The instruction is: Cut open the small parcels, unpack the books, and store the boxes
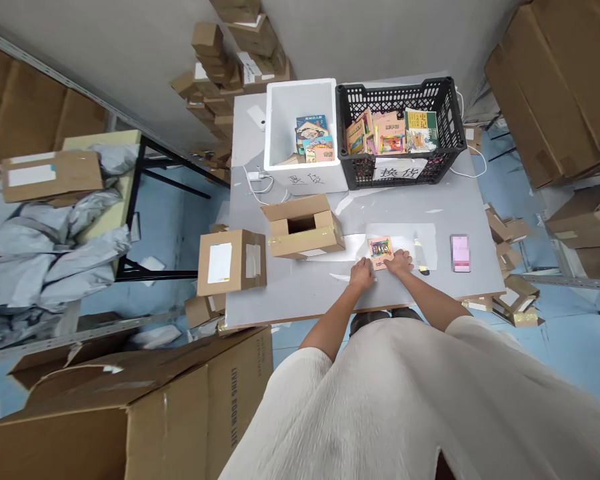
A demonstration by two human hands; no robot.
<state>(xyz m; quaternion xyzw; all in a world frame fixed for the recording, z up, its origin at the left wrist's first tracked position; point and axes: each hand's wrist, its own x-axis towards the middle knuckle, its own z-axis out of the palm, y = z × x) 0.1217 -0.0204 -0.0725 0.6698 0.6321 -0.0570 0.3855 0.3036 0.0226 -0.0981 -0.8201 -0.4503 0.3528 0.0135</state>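
Observation:
A small pink picture book (380, 251) lies flat on the grey table (300, 287) in front of me. My right hand (399, 263) rests on its near right corner with fingers laid flat. My left hand (363, 273) sits just left of the book's near edge, fingers curled down on the tabletop beside a thin white strip (341, 277). An open cardboard box (304, 227) stands to the left of the book. A dark utility knife (420, 257) lies right of my right hand.
At the table's back stand a white foam bin (280, 120) and a black plastic crate (445, 100), both holding books. A pink pad (461, 253) lies at right. A closed box (231, 261) overhangs the left edge. Cartons surround the table.

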